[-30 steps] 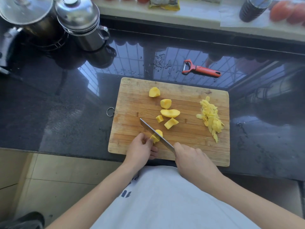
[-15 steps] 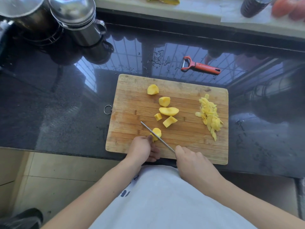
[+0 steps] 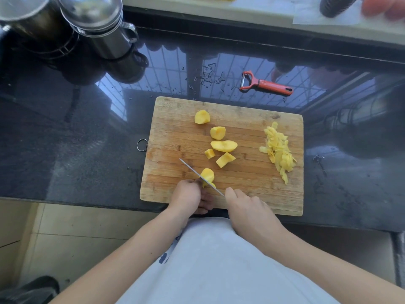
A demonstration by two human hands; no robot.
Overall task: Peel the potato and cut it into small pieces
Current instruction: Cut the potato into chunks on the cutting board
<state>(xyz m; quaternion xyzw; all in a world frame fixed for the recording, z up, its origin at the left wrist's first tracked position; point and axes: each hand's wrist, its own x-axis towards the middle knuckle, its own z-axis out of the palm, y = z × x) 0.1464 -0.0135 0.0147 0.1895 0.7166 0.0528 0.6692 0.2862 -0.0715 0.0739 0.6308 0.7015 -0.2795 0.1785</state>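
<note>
Now the right hand (image 3: 252, 210) grips a knife (image 3: 200, 177) whose blade is set into a potato piece (image 3: 207, 175) pinched by the left hand (image 3: 188, 197) near the cutting board's (image 3: 252, 189) front edge, 5 cut pieces (image 3: 223, 145) just beyond.

Bright daylight is thrown from beyond the hands, and a barred window is mirrored as glare on the glossy black counter (image 3: 65, 132) (the far edge is washed out). Straight lines are bowed at the corners; the periphery is softened.
</note>
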